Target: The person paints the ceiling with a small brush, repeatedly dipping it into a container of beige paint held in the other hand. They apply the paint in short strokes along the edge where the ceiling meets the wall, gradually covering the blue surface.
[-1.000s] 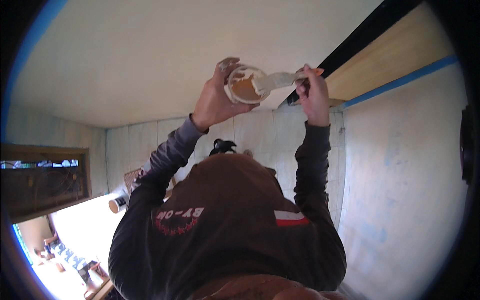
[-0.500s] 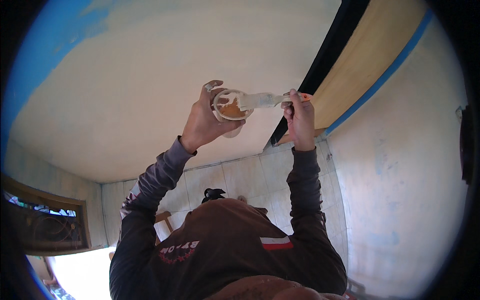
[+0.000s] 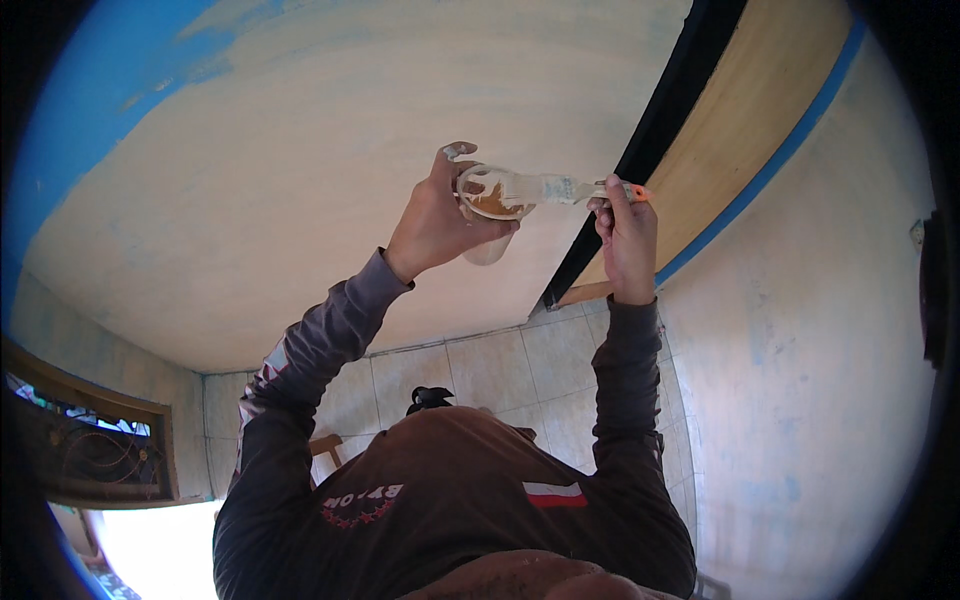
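Note:
My left hand [image 3: 440, 220] wraps around a clear plastic cup [image 3: 486, 248], tilted so that its mouth shows. Cream paint smears its rim, and something brownish-orange shows inside. In my right hand [image 3: 628, 235] is a paintbrush [image 3: 560, 189] with a pale, paint-coated head and an orange tip on its handle. The brush lies level, its bristles across the cup's rim. Pale paint marks a fingertip of my left hand.
In front stands a wall [image 3: 300, 200] in cream paint, with a bright blue patch [image 3: 90, 110] at the upper left. To the right are a black frame [image 3: 660, 130] and a wooden panel [image 3: 740, 130] edged in blue. Below lies a tiled floor [image 3: 490, 365]; a carved wooden vent [image 3: 90, 440] is at the left.
Both hands, with the cup and the paintbrush, have shifted right and slightly up in the picture. The bristles now reach farther across the cup's mouth.

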`<state>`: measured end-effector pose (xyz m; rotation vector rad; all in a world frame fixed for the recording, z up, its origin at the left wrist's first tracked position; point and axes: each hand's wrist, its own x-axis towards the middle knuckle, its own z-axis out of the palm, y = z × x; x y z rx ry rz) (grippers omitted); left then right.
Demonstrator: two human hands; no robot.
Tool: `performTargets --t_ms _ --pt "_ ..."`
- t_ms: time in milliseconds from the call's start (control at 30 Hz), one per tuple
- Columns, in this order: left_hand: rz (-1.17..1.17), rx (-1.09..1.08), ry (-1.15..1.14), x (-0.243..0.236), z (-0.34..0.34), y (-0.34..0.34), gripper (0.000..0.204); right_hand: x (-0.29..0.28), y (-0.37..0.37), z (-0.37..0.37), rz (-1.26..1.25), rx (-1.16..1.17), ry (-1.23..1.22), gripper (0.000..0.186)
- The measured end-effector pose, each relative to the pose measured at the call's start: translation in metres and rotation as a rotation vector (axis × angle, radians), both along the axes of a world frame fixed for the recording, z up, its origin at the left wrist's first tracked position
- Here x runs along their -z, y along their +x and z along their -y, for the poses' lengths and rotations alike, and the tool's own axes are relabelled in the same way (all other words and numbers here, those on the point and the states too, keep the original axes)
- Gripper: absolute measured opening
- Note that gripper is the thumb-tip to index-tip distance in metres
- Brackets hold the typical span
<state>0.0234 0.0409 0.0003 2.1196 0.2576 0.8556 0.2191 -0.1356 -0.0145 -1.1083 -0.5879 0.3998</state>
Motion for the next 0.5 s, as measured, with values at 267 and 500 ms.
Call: performTargets --t_ms 267,500 --pt "0.030 0.038 -0.022 0.010 -0.005 0.006 0.096 0.011 0.000 -0.005 -0.024 -0.009 0.058 0.024" --pt "0.026 0.036 -0.032 0.009 -0.010 0.006 0.096 0.009 -0.001 -0.010 -0.033 -0.009 0.042 0.023"
